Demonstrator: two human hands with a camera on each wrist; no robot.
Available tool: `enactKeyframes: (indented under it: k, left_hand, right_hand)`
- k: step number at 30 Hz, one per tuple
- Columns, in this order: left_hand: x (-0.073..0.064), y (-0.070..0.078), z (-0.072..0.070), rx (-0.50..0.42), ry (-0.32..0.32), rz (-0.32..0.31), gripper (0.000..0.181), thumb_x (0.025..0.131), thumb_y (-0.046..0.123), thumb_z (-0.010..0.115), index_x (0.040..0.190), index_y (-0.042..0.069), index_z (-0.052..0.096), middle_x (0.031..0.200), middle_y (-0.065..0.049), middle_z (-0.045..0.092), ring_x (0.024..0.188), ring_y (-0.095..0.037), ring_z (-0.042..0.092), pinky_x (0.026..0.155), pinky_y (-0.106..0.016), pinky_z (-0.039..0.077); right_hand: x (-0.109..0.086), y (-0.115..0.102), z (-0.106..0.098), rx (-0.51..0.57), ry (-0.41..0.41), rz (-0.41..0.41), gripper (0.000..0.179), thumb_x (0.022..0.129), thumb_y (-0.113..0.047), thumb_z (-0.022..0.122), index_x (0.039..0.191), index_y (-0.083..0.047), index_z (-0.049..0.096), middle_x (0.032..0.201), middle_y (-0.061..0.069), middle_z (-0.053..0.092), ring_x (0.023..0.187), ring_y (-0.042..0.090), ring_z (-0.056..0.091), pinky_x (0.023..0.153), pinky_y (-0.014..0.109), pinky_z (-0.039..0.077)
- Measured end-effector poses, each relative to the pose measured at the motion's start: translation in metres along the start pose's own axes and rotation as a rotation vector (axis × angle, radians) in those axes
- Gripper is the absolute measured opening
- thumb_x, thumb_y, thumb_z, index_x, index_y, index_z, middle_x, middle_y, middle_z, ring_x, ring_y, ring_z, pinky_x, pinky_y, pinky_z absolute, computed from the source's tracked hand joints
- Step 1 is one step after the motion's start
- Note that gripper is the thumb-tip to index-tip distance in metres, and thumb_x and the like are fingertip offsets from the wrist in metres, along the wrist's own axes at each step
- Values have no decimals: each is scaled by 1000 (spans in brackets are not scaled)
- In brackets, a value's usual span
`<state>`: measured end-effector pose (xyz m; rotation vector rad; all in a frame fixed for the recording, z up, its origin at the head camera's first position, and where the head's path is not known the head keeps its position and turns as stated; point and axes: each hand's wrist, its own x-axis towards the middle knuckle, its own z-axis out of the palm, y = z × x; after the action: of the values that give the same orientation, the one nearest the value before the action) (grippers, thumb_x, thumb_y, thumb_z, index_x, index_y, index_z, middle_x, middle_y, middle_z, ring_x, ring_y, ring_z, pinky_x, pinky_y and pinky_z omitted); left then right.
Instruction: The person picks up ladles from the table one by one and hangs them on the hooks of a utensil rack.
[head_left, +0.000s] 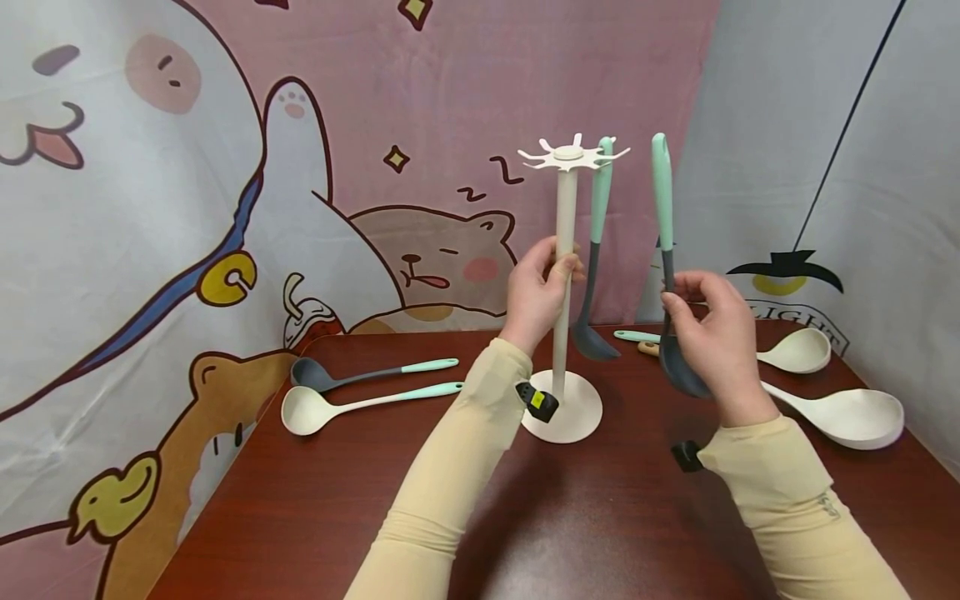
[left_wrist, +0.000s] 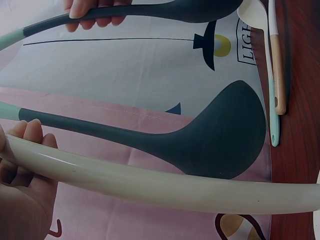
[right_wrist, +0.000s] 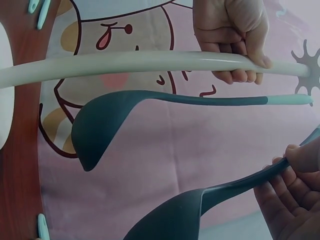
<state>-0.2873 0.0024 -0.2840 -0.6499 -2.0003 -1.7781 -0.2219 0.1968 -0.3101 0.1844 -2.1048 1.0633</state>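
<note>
In the head view my left hand (head_left: 538, 287) grips the pole of a white utensil stand (head_left: 566, 208), its round base on the table. From a hook on the right of its star-shaped top hangs a dark grey ladle (head_left: 602, 200) with a mint handle; its bowl shows large in the left wrist view. To the right of it, my right hand (head_left: 716, 333) pinches a second dark grey ladle (head_left: 663, 192) by the grey shaft below the mint handle. This ladle is upright, handle end up, apart from the stand, and its bowl is partly hidden by the hand.
On the left of the brown table (head_left: 300, 517) lie a grey ladle (head_left: 311, 375) and a white ladle (head_left: 306, 411). At the right are a white spoon (head_left: 806, 350), a larger white ladle (head_left: 862, 418) and a wooden handle end (head_left: 648, 348). A printed cloth hangs behind.
</note>
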Motion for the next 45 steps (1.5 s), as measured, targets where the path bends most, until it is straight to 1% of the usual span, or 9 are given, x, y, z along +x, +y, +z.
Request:
enactKeyframes:
  k: [9, 16, 20, 24, 27, 34, 38, 45]
  left_hand:
    - [0, 1, 1, -2, -1, -7, 16, 99, 9, 61, 112, 2, 66, 87, -6, 69, 78, -11, 69, 73, -24, 54]
    - [-1, 0, -1, 16, -9, -4, 18, 99, 12, 61, 114, 2, 66, 89, -6, 68, 81, -12, 69, 74, -24, 54]
    - [-1, 0, 0, 14, -7, 3, 17, 99, 11, 61, 113, 2, 66, 88, -7, 68, 81, -13, 70, 74, -24, 54]
    - [0, -1, 0, 15, -5, 2, 17, 99, 10, 61, 113, 2, 66, 88, -7, 69, 80, -14, 70, 73, -23, 53]
    - [0, -1, 0, 16, -7, 6, 17, 99, 9, 61, 113, 2, 66, 89, -8, 68, 80, -13, 70, 73, -23, 53]
    - [0, -1, 0, 11, -11, 3, 18, 99, 11, 61, 114, 1, 66, 89, -8, 69, 80, -11, 70, 74, -23, 54]
    - [0, -2, 0, 17, -9, 5, 18, 99, 11, 61, 114, 2, 66, 89, -7, 68, 80, -11, 70, 74, -24, 54]
    - [0, -2, 1, 23, -1, 18, 17, 99, 9, 61, 113, 2, 66, 88, -7, 68, 79, -11, 69, 74, -24, 54]
  right_hand:
    - [0, -6, 4, 34, 11, -11, 17, 95, -4, 66, 109, 6, 66, 104, 17, 62, 91, -6, 48, 72, 8, 41]
    - [0, -8, 8, 44, -4, -21, 17, 95, -3, 65, 110, 6, 65, 103, 17, 61, 89, -6, 49, 67, 6, 42]
    - [0, -8, 11, 50, -3, -29, 16, 95, -2, 65, 108, 7, 65, 102, 18, 61, 89, -6, 49, 67, 7, 42]
    - [1, -9, 13, 72, -15, -18, 16, 95, -2, 64, 108, 7, 65, 102, 17, 60, 89, -4, 49, 66, 8, 43]
    - [1, -9, 14, 74, -23, -14, 16, 95, -2, 64, 108, 7, 64, 102, 17, 60, 88, -2, 50, 64, 8, 43]
    - [0, -10, 17, 55, -22, -38, 14, 95, -1, 65, 107, 6, 65, 102, 18, 62, 91, 6, 50, 74, 13, 40]
    - [-1, -10, 19, 54, -25, -42, 14, 94, 0, 65, 107, 7, 65, 102, 18, 62, 90, 8, 50, 73, 14, 40]
    - [-3, -11, 21, 66, -35, -45, 15, 94, 0, 65, 108, 7, 65, 103, 19, 62, 92, 18, 54, 73, 16, 40]
